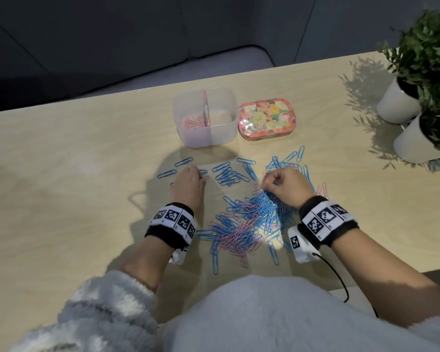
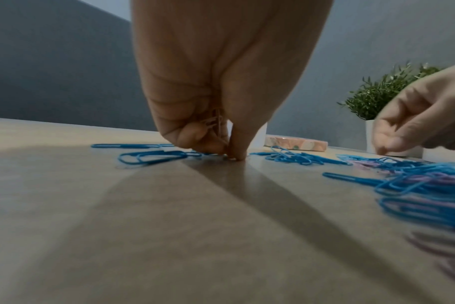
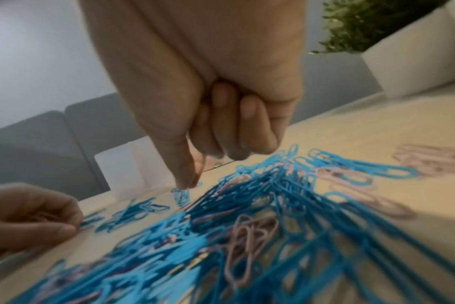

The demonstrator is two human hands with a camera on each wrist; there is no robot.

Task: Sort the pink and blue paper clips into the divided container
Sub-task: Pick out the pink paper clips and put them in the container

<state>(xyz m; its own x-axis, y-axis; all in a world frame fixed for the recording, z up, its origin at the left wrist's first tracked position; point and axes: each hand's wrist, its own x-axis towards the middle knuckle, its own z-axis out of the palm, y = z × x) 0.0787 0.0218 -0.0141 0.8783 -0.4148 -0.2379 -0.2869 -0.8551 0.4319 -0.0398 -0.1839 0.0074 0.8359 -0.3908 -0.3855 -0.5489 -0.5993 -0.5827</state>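
A clear divided container (image 1: 221, 138) stands at the back of the table, with pink clips (image 1: 192, 121) in its left compartment. A mixed pile of blue and pink paper clips (image 1: 249, 219) lies between my hands, and loose blue clips (image 1: 226, 172) are spread ahead of it. My left hand (image 1: 201, 175) has its fingertips down on the table among the blue clips. Its curled fingers hold a few pink clips (image 2: 217, 123) against the palm. My right hand (image 1: 271, 180) hovers over the pile's far right part and pinches a thin pink clip (image 3: 199, 170) between thumb and fingers.
A floral tin (image 1: 264, 120) sits right of the container. Two white pots with green plants (image 1: 401, 102) stand at the far right. A grey sofa (image 3: 39, 144) lies beyond the table's far edge. A cable (image 1: 335, 273) trails from my right wrist.
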